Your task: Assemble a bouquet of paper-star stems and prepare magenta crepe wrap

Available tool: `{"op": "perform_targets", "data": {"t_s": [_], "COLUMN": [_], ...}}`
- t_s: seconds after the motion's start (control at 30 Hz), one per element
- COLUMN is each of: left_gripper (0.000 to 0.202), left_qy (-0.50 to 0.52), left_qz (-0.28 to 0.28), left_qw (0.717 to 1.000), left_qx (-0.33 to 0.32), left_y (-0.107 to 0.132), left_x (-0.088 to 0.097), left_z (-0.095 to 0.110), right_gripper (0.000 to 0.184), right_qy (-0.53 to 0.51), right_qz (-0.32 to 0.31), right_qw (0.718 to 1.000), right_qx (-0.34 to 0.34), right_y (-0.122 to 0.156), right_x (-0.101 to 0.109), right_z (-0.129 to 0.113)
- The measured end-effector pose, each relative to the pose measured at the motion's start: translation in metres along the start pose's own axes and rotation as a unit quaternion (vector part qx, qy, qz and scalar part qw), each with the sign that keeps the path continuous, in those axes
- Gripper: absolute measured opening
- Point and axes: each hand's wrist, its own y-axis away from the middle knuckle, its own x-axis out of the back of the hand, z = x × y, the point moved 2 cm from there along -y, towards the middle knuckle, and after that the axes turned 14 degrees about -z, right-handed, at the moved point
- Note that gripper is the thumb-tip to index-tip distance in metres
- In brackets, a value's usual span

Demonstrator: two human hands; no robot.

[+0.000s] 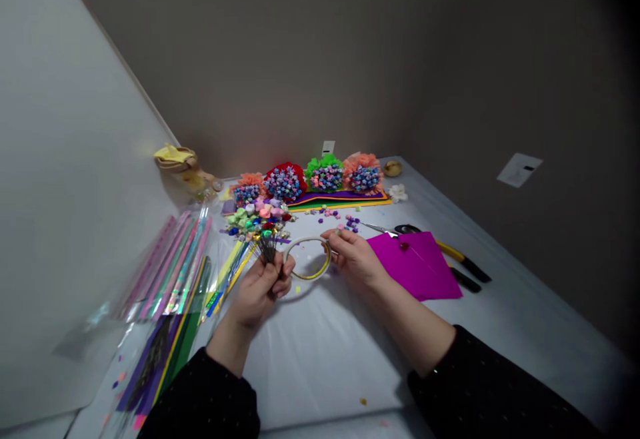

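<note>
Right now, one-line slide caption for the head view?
Left hand grips a bunch of dark wire stems, right hand touches a gold-rimmed hoop.

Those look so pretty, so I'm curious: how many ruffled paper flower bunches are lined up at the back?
4. From left to right along the far edge: a peach-ruffled bunch, a red-ruffled bunch, a green-ruffled bunch, and another peach-ruffled bunch.

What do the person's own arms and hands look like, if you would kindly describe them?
The left sleeve and right sleeve are long, black and flecked with tiny pale dots, ending on the forearms. The left hand and right hand are bare, without gloves.
</note>
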Motion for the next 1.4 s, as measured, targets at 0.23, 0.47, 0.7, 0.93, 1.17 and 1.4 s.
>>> {"op": "perform_targets", "data": {"t_s": [0.23, 0.47, 0.7, 0.93, 1.17, 1.4], "left_gripper": [0.029, 0.028, 0.027, 0.028, 0.031, 0.027], "left_qy": [-0.01, -0.002, 0.001, -0.003, -0.005, -0.016], "left_qz": [0.014, 0.012, 0.01, 0.044, 0.065, 0.039], "left_qw": [1.0, 1.0, 1.0, 0.999, 0.997, 0.999], "left_qx": [-0.01, -0.002, -0.004, -0.025, -0.036, -0.021], "left_y": [0.0, 0.002, 0.003, 0.001, 0.002, 0.004], "left_x": [0.002, 0.003, 0.004, 0.003, 0.005, 0.005], "left_z": [0.001, 0.002, 0.002, 0.005, 0.013, 0.012], "right_gripper": [0.029, 0.038, 0.037, 0.03, 0.016, 0.023], "right_qy": [-0.048, -0.084, -0.077, -0.028, 0.314, 0.36], "right_qz": [0.014, -0.019, -0.051, 0.001, 0.083, 0.057], "right_qw": [0.999, 0.996, 0.995, 1.0, 0.941, 0.931], "right_qx": [0.012, -0.034, -0.042, 0.001, 0.092, 0.027], "right_y": [-0.004, -0.003, -0.004, -0.009, -0.014, -0.01], "right_x": [0.01, 0.007, 0.006, 0.011, 0.037, 0.036], "right_z": [-0.001, -0.005, -0.003, -0.007, -0.021, -0.02]}}
